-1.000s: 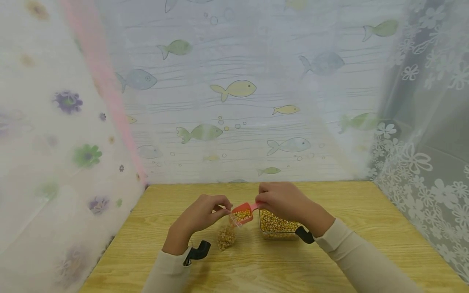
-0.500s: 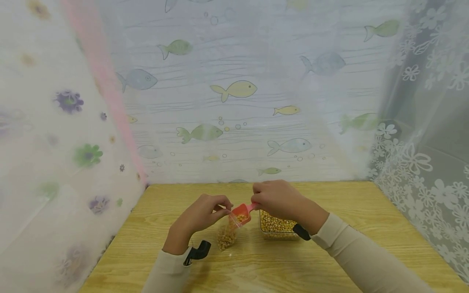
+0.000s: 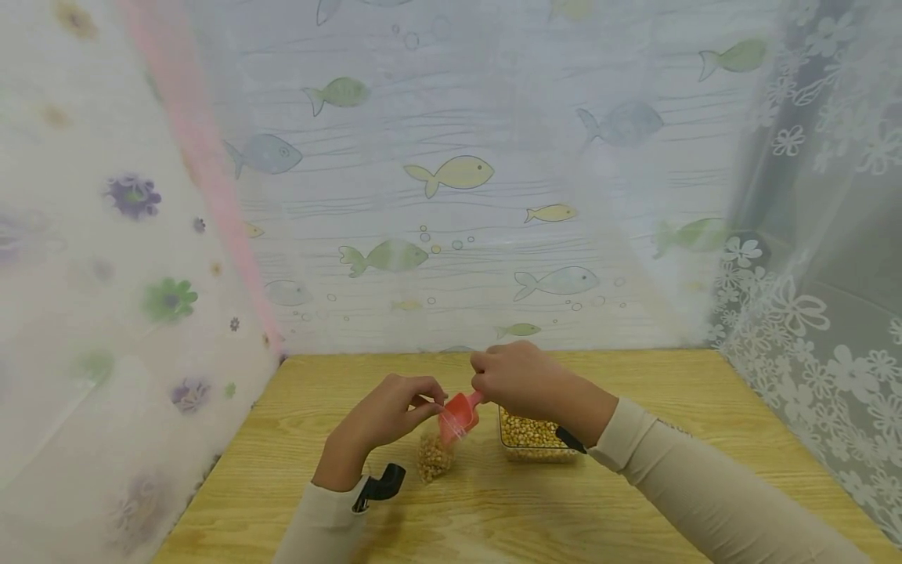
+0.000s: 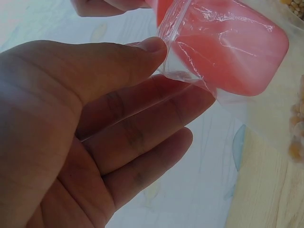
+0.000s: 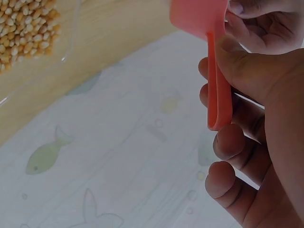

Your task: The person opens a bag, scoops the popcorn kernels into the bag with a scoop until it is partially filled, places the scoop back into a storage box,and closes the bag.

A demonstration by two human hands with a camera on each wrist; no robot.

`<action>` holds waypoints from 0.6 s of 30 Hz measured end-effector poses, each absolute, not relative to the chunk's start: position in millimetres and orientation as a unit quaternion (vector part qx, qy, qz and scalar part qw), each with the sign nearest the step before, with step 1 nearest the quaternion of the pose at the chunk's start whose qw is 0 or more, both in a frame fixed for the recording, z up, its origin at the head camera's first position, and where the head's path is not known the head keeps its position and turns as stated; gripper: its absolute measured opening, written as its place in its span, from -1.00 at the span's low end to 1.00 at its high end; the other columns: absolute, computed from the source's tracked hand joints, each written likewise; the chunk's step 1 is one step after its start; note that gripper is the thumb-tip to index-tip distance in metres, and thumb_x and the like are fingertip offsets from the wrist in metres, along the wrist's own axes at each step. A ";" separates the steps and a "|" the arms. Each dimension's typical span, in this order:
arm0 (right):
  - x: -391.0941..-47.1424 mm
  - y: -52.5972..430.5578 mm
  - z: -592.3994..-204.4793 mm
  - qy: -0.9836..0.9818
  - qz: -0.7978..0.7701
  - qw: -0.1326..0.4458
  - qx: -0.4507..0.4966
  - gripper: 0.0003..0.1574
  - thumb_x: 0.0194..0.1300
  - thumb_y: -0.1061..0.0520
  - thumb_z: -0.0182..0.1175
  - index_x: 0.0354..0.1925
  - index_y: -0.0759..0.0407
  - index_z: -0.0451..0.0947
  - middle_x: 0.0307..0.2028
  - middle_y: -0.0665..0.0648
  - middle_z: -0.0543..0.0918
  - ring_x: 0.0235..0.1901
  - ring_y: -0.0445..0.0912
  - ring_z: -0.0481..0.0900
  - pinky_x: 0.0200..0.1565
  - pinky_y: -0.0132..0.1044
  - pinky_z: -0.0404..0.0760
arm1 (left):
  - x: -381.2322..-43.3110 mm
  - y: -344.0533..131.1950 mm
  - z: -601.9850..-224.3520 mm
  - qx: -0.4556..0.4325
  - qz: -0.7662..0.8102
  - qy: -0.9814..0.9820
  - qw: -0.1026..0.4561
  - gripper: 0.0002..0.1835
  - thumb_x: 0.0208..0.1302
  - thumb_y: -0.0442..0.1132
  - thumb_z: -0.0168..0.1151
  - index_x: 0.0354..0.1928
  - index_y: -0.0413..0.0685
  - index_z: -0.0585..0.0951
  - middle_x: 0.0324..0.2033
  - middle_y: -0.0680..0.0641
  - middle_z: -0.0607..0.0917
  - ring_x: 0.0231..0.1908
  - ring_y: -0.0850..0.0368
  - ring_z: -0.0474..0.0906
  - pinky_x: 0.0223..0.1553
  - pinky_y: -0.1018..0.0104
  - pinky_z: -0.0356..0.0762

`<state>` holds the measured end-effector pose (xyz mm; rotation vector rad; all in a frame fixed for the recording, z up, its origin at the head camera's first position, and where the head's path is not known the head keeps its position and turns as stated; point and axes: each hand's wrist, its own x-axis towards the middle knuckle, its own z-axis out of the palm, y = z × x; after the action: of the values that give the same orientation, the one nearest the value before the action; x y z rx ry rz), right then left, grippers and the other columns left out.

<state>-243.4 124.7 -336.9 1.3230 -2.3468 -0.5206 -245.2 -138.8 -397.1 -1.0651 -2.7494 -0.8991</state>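
My left hand (image 3: 387, 411) pinches the rim of a clear plastic zip bag (image 4: 190, 57) between thumb and forefinger. Corn kernels (image 3: 433, 458) fill the bag's lower part, which rests on the table. My right hand (image 3: 517, 380) grips the handle of a pink scoop (image 3: 460, 417) from above. The scoop tilts down to the left, its bowl inside the bag's mouth; no kernels show in the bowl. In the left wrist view the bowl shows through the clear plastic. The right wrist view shows thumb and fingers around the scoop handle (image 5: 219, 95).
A clear rectangular container (image 3: 539, 453) of corn kernels stands right of the bag, partly covered by my right forearm. The wooden table (image 3: 338, 501) meets a fish-patterned curtain (image 3: 451, 235) at its back edge. Patterned sheets hang at both sides.
My right hand has moved left and tipped the scoop more steeply into the bag. The kernels seen in its bowl earlier have slid out. My left hand has stayed in place.
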 end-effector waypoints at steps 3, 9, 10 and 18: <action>-242.8 124.3 -335.7 -0.837 -0.195 0.199 0.471 -0.75 0.39 -0.22 0.33 -0.27 -0.13 0.73 -0.31 -0.10 0.53 -0.47 -0.21 0.44 -0.56 -0.38 0.39 | -245.4 -138.6 -397.0 -0.345 -0.291 -0.892 0.029 -0.94 0.47 -0.21 0.31 -0.10 0.12 0.70 -0.08 0.12 0.78 -0.13 0.22 0.79 -0.05 0.37 0.72; -245.1 129.9 -341.4 -0.846 -0.185 0.194 0.461 -0.73 0.38 -0.25 0.33 -0.28 -0.14 0.73 -0.34 -0.11 0.50 -0.50 -0.23 0.39 -0.56 -0.40 0.40 | -245.5 -139.3 -397.1 -0.343 -0.293 -0.892 0.025 -0.93 0.48 -0.20 0.30 -0.08 0.11 0.71 -0.08 0.12 0.78 -0.13 0.21 0.79 -0.05 0.35 0.72; -245.6 132.2 -342.9 -0.848 -0.180 0.196 0.459 -0.73 0.38 -0.25 0.33 -0.28 -0.14 0.74 -0.35 -0.11 0.50 -0.50 -0.24 0.40 -0.55 -0.40 0.42 | -245.6 -139.5 -397.1 -0.343 -0.294 -0.892 0.024 -0.93 0.48 -0.20 0.30 -0.09 0.11 0.70 -0.07 0.12 0.78 -0.13 0.22 0.79 -0.04 0.34 0.72; -247.2 156.7 -354.1 -0.854 -0.111 0.233 0.451 -0.73 0.36 -0.25 0.35 -0.32 -0.15 0.71 -0.38 -0.14 0.51 -0.49 -0.27 0.37 -0.50 -0.43 0.45 | -245.5 -141.2 -399.1 -0.350 -0.296 -0.888 0.034 -0.95 0.48 -0.21 0.30 -0.11 0.09 0.70 -0.07 0.06 0.78 -0.14 0.19 0.80 -0.08 0.30 0.74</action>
<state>-247.2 156.7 -354.1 1.2395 -2.3460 -0.3059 -245.5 -141.2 -399.1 -1.0778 -2.7309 -0.9091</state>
